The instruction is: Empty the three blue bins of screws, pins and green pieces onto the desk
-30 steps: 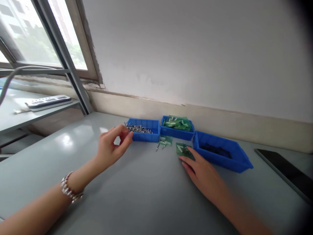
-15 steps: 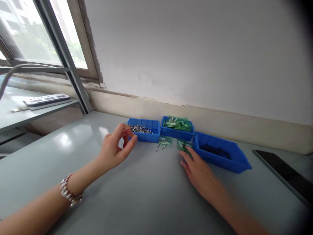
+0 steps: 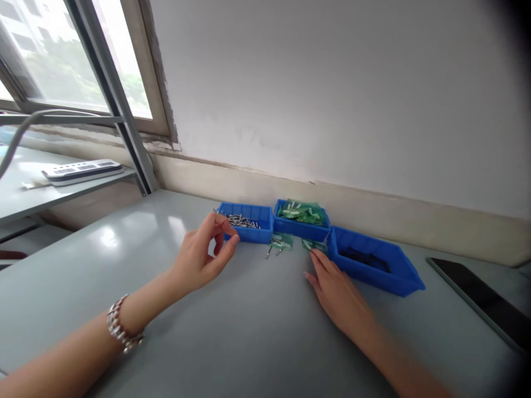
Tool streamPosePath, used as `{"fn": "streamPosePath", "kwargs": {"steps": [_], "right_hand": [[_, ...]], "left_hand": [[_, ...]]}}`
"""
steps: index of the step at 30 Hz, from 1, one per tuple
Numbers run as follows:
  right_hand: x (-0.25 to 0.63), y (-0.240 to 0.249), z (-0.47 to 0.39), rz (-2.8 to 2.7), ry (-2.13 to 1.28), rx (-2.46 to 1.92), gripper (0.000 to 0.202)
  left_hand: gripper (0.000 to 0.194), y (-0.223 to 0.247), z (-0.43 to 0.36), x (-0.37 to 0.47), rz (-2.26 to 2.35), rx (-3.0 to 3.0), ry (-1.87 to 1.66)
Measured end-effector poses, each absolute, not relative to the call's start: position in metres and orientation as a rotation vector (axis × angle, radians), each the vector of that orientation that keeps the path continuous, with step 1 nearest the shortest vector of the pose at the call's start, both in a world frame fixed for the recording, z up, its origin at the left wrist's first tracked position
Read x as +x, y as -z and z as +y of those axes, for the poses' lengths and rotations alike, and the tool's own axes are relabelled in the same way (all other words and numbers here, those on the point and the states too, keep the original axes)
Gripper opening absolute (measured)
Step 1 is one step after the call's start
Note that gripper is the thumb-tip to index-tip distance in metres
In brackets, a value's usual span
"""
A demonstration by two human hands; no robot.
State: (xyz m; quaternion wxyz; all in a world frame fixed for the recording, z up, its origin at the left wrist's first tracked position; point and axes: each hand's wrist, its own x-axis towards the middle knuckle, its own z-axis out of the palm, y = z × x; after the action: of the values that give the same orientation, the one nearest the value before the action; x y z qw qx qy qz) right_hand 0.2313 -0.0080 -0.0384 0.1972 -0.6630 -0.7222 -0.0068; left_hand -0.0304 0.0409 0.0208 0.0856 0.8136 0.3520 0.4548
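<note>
Green packet point(image 3: 312, 244) at right hand point(image 3: 336, 287) fingertips

Single head view; looks forward-down across table point(image 3: 257, 331); near wall point(image 3: 332, 88)

3 blue bins point(image 3: 375, 276) sit on a grey table point(image 3: 257, 331), with green packets point(image 3: 302, 211) in 1.

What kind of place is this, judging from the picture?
Probably a small assembly or sorting bench beside a window. Three blue bins stand on a grey table, one holding metal pins, another green bags.
</note>
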Motion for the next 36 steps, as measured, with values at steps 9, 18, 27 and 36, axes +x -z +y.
{"fn": "streamPosePath", "kwargs": {"steps": [9,18,27,36], "right_hand": [[0.245,0.010,-0.026,-1.350,-0.387,-1.546,0.026],[0.244,0.002,-0.026,-0.722,-0.810,-1.411,0.024],[0.246,0.008,-0.022,-0.587,-1.103,-1.224,0.038],[0.248,0.011,-0.023,-0.628,-1.073,-1.207,0.030]], "left_hand": [[0.011,-0.017,0.043,-0.031,0.999,2.499,-1.343],[0.011,-0.014,0.045,-0.030,1.000,2.528,-1.306],[0.012,-0.012,0.044,-0.029,1.003,2.568,-1.246],[0.005,-0.008,0.048,-0.030,0.987,2.626,-1.264]]}}
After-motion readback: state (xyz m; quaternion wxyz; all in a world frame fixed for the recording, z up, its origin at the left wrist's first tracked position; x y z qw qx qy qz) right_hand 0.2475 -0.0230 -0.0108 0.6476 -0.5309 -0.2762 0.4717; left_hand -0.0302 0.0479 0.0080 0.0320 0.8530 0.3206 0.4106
